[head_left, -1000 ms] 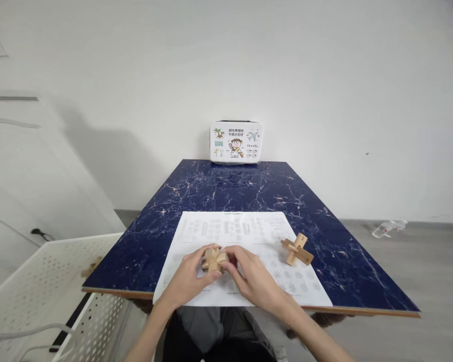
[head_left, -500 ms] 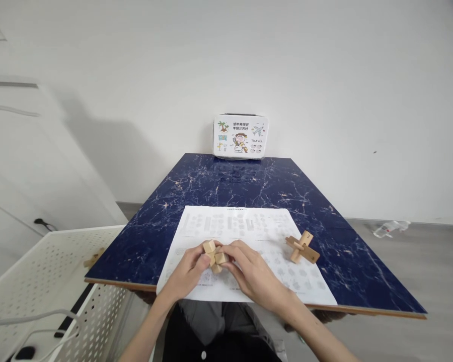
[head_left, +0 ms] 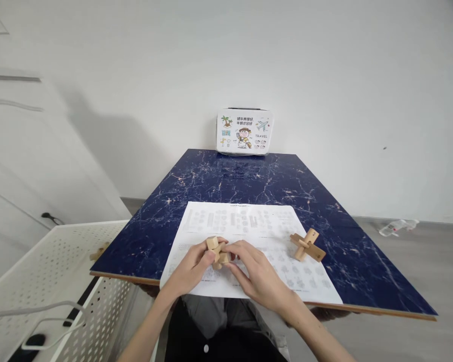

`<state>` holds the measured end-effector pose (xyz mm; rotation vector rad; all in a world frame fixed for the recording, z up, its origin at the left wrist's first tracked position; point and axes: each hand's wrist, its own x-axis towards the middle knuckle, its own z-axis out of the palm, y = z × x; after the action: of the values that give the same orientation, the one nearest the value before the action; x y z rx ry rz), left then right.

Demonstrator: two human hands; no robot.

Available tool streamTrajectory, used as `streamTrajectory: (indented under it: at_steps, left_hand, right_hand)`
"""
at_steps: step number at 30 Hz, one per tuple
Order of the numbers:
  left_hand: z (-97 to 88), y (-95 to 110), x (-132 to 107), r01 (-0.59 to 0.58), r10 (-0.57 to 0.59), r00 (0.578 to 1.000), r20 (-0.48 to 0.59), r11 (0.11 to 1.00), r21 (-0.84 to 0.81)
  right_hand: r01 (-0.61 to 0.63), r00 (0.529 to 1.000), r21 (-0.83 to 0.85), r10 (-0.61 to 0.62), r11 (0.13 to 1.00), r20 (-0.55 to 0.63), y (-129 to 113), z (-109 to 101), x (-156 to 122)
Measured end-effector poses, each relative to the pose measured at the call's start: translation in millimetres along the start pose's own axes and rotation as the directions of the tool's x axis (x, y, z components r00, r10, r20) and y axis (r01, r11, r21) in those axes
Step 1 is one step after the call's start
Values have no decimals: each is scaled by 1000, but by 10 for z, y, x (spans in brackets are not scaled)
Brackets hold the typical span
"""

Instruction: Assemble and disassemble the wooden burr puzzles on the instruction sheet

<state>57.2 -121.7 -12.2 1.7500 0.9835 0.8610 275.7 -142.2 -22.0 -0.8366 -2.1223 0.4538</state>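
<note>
Both my hands hold one small wooden interlocking puzzle (head_left: 216,250) just above the printed instruction sheet (head_left: 249,226) near the front edge of the dark blue marbled table (head_left: 249,176). My left hand (head_left: 191,269) grips its left side with fingers curled and a block end sticking up past the thumb. My right hand (head_left: 254,274) pinches its right side. A second wooden cross-shaped puzzle (head_left: 307,245) lies on the sheet to the right, untouched.
A white box with cartoon travel pictures (head_left: 244,131) stands at the table's far edge against the wall. A white perforated basket (head_left: 60,261) with a wooden piece (head_left: 99,251) sits at the left. A plastic bottle (head_left: 397,227) lies on the floor right.
The puzzle has been turned in my hands; one block end now sticks up on the left. The view shifted slightly, so everything sits a bit to the right.
</note>
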Motion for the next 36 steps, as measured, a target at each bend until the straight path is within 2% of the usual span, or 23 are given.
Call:
streamTrajectory:
  at_steps: [9,13,17,21,25,30,36]
  left_hand:
    - [-17,-71,-3,7,-8,999,34,1000,25]
    - [9,-60,28,65,-63,996,69,998,-23]
    - [13,15,53,52,-52,998,27,999,7]
    - [5,80,58,29,-29,1000,-3,999,26]
    - [23,109,69,92,-92,996,-10,996,16]
    - [53,102,84,104,-104,995,-2,994,-42]
    - [40,47,85,109,-113,992,-55,992,-61]
  right_hand:
    - [-6,998,-98,-1,995,-69,62,64,-5]
    - [-64,995,-154,50,986,-91,67,112,10]
    - [-102,994,-195,91,975,-65,19,156,35]
    - [-127,986,-193,103,973,-132,-16,188,55]
    - [-110,983,-219,73,969,-169,4,199,30]
    - [-57,982,-303,-2,951,-189,38,200,-11]
    - [-49,973,-420,-51,906,-224,59,183,-2]
